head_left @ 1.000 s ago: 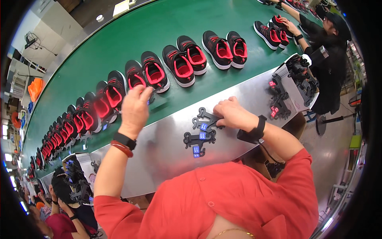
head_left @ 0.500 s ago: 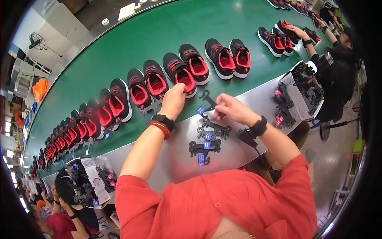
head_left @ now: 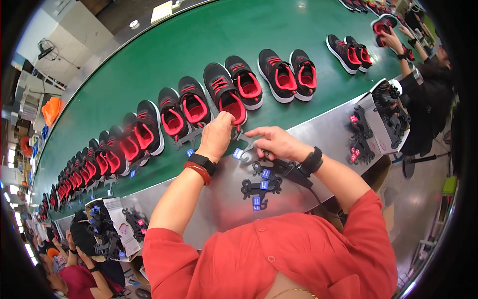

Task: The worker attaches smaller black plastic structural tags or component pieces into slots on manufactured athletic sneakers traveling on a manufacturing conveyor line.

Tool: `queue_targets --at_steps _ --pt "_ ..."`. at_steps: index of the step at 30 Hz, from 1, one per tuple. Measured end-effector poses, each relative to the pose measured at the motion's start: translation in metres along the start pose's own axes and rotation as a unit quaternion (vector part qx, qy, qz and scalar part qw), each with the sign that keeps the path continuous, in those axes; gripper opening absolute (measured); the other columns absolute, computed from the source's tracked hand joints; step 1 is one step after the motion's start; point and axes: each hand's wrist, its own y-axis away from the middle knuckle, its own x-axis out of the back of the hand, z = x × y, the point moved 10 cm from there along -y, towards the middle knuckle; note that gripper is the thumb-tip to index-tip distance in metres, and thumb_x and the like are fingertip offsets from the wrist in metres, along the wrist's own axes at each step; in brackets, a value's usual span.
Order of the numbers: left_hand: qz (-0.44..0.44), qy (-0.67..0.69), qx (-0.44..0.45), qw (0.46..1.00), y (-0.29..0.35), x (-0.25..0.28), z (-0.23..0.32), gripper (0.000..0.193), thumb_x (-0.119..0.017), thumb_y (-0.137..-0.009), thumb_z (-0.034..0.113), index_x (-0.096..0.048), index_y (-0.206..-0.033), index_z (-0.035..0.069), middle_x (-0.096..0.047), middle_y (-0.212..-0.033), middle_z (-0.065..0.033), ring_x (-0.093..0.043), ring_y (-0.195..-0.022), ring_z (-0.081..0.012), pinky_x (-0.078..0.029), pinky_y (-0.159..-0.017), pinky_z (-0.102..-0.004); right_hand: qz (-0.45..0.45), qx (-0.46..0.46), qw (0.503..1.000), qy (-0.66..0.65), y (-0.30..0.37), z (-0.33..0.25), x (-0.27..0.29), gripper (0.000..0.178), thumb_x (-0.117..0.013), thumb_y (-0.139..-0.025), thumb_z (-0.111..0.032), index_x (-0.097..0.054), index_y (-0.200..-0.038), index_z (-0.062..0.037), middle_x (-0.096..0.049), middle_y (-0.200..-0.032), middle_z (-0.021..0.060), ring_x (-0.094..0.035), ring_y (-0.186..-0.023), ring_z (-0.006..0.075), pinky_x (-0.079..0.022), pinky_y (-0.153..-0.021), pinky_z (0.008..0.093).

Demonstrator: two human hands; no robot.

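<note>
Sneakers stand in a long row across the green work surface (head_left: 209,40), from far left to centre. On the near steel ledge (head_left: 311,124) I see a carton (head_left: 377,125) of hangers at right and another carton (head_left: 124,231) at left. A black cabled device (head_left: 295,173) sits just beside the right wrist, at the edge of my working space. At far right, a co-worker's hand (head_left: 393,41) holds a separate sneaker (head_left: 384,26).

Left hand (head_left: 216,137): fingertips pinched on the heel of the centre sneaker (head_left: 219,84); whether they also grip the hanger I cannot tell. Right hand (head_left: 279,143): thumb and fingers grasping a plastic shoe hanger (head_left: 246,142), its upper end close behind that heel.

The sneaker is black with red laces, red lining and white sole, toe pointing away from me. The hanger is dark and hooked, greyish under glare.

It bears a blue label (head_left: 238,153); the hanger pile (head_left: 261,186) nearer me carries blue labels with white print.
</note>
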Motion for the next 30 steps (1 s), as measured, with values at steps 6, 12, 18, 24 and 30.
queue_targets --at_steps 6,12,18,24,30 --pt "-0.061 -0.074 -0.119 0.988 0.004 -0.005 0.039 0.053 -0.051 -0.086 0.009 -0.043 -0.137 0.02 -0.057 -0.103 -0.0164 -0.067 -0.079 -0.0329 -0.054 -0.062 -0.043 0.023 0.06 0.997 0.048 -0.006 -0.03 0.016 0.027 -0.051 -0.096 -0.015 -0.057 -0.12 -0.0039 -0.06 -0.071 0.0008 -0.051 -0.054 0.0062 -0.042 -0.051 0.0213" --pt "-0.123 -0.155 -0.005 0.98 -0.001 0.0 0.011 0.043 -0.05 -0.086 0.006 -0.053 -0.127 0.017 -0.06 -0.091 -0.0148 -0.065 -0.074 -0.0339 -0.052 -0.063 -0.0455 0.195 0.353 0.798 0.448 -0.009 -0.115 0.054 0.039 -0.061 -0.084 -0.008 -0.054 -0.123 -0.0025 -0.059 -0.117 0.0161 -0.06 -0.101 0.0327 -0.05 -0.085 0.0379" --pt "-0.092 -0.003 0.09 0.992 0.005 0.012 -0.01 0.031 -0.05 -0.082 0.001 -0.061 -0.11 0.007 -0.065 -0.093 -0.0217 -0.063 -0.085 -0.0423 -0.049 -0.076 -0.0496 0.085 0.243 0.788 0.56 -0.062 -0.088 0.054 0.036 -0.07 -0.078 -0.013 -0.057 -0.11 -0.0049 -0.061 -0.111 0.0119 -0.059 -0.104 0.0341 -0.047 -0.086 0.0436" --pt "-0.145 0.026 0.168 0.975 0.004 0.0 -0.017 0.025 -0.05 -0.084 0.004 -0.064 -0.104 0.002 -0.066 -0.09 -0.0254 -0.063 -0.09 -0.0413 -0.049 -0.079 -0.0489 0.066 0.333 0.653 0.677 -0.042 -0.111 0.032 0.024 -0.069 -0.08 -0.027 -0.06 -0.093 -0.0087 -0.058 -0.089 0.0071 -0.059 -0.085 0.0275 -0.044 -0.076 0.0409" --pt "-0.123 0.018 0.16 0.979 0.009 0.002 -0.024 0.023 -0.05 -0.084 0.005 -0.063 -0.102 0.001 -0.065 -0.089 -0.026 -0.063 -0.089 -0.0424 -0.049 -0.078 -0.0491 0.062 0.344 0.587 0.73 -0.042 -0.114 0.01 0.022 -0.071 -0.076 -0.033 -0.063 -0.084 -0.0147 -0.058 -0.08 0.0013 -0.06 -0.081 0.0203 -0.041 -0.073 0.0356"
